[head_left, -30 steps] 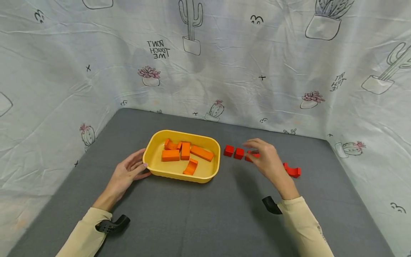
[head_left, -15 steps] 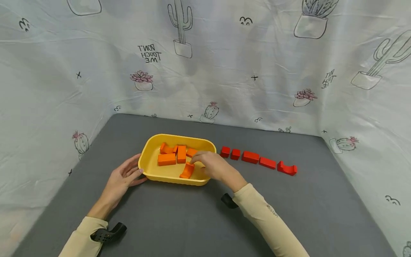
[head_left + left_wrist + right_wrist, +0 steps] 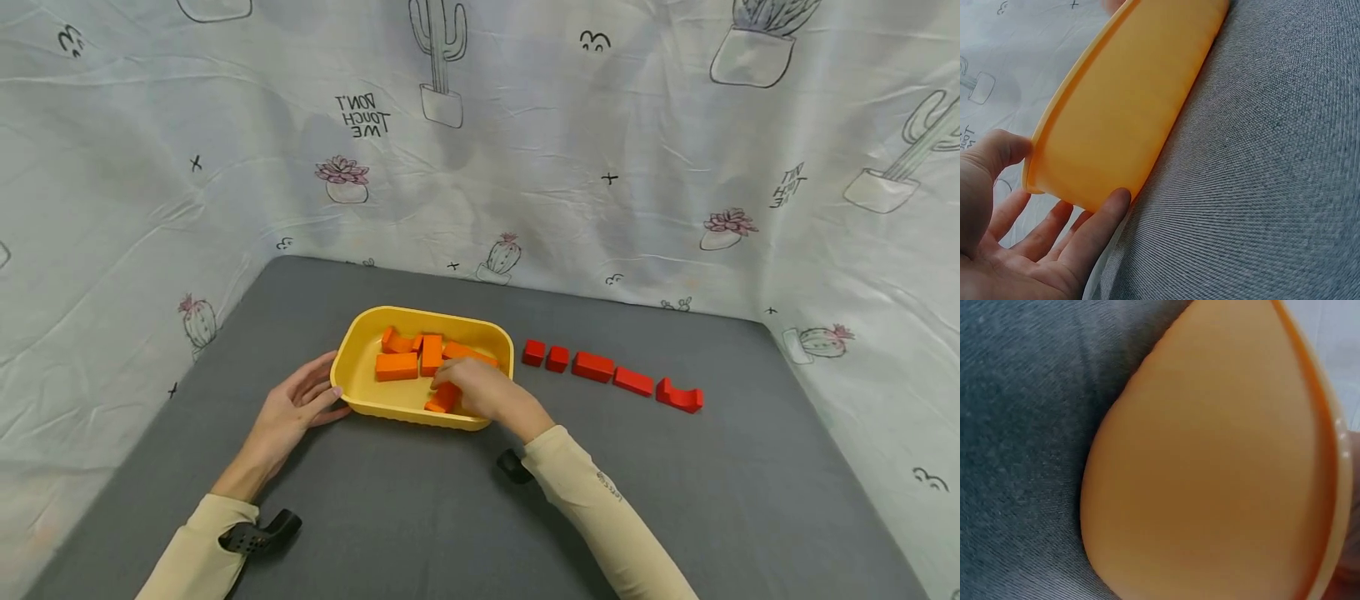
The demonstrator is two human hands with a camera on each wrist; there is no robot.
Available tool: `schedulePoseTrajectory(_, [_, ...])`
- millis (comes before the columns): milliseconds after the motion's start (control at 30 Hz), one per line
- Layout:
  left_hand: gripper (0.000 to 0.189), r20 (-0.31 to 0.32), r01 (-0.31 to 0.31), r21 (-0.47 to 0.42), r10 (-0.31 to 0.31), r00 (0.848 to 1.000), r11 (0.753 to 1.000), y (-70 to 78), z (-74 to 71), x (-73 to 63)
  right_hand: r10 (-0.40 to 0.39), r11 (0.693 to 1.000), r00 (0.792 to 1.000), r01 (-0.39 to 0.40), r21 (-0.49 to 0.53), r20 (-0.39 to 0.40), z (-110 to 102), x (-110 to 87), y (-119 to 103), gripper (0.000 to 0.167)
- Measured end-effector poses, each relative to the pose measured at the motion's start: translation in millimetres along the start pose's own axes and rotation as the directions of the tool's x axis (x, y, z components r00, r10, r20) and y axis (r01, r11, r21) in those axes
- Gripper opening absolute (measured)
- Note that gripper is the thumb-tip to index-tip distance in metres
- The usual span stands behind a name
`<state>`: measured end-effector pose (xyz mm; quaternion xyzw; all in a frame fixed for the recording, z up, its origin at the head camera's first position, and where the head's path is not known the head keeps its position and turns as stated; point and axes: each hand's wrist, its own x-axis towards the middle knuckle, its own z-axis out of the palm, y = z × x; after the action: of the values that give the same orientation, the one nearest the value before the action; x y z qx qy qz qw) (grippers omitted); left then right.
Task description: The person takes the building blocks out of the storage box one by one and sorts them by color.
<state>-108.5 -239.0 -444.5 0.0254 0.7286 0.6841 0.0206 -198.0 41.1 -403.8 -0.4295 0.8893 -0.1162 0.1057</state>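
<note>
My left hand (image 3: 296, 408) grips the left end of a yellow plastic tray (image 3: 405, 412), thumb at the rim and fingers against the outer wall in the left wrist view. My right hand (image 3: 487, 390) reaches over the tray's front right side and pinches an orange arch block (image 3: 442, 398) inside; its fingers hide part of that block. To the left in the tray lie another orange arch (image 3: 400, 342), an orange rectangular block (image 3: 396, 367) and a second rectangular one (image 3: 431, 356). A long orange block (image 3: 470, 353) lies behind the right hand, partly covered.
Right of the tray, a row on the grey tabletop (image 3: 420, 508) has two red cubes (image 3: 534, 353), a red block (image 3: 593, 367), a flatter red block (image 3: 633, 381) and a red arch (image 3: 679, 397). A cactus-print cloth (image 3: 555, 208) stands around the table.
My right hand has left the red row, moved left into the tray and closed on the orange arch block there. My left hand stays at the tray's end.
</note>
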Motion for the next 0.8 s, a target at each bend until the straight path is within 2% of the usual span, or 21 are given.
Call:
schedulePoseTrajectory(167, [0.064, 0.000, 0.005, -0.001, -0.005, 1.000, 1.000, 0.9, 0.0, 1.5, 0.050, 0.999, 0.999, -0.050, 0.011, 0.018, 1, 1.4, 2, 0.043])
schedulePoseTrajectory(267, [0.065, 0.000, 0.014, -0.010, -0.014, 1.000, 1.000, 0.5, -0.1, 1.7, 0.040, 0.999, 0.999, -0.040, 0.014, 0.006, -1, -0.6, 4, 0.039])
schedulePoseTrajectory(467, [0.065, 0.002, 0.029, -0.026, -0.029, 1.000, 0.999, 0.9, 1.9, 2.5, 0.044, 0.993, 0.997, -0.037, 0.115, -0.057, -14, -18.1, 7, 0.036])
schedulePoseTrajectory(567, [0.064, -0.005, 0.027, -0.018, -0.027, 1.000, 0.999, 1.3, 2.4, 2.5, 0.049, 0.988, 0.992, -0.031, 0.148, -0.116, -22, -28.9, 10, 0.032])
schedulePoseTrajectory(667, [0.064, -0.006, 0.018, -0.017, -0.018, 1.000, 1.000, 1.8, 2.1, 2.6, 0.056, 0.983, 0.976, -0.017, 0.182, -0.211, -31, -40.2, 16, 0.028])
schedulePoseTrajectory(800, [0.064, -0.008, 0.000, -0.030, -0.001, 1.000, 1.000, 3.8, 0.2, 2.5, 0.084, 0.974, 0.933, -0.003, 0.225, -0.350, -41, -54.9, 30, 0.029])
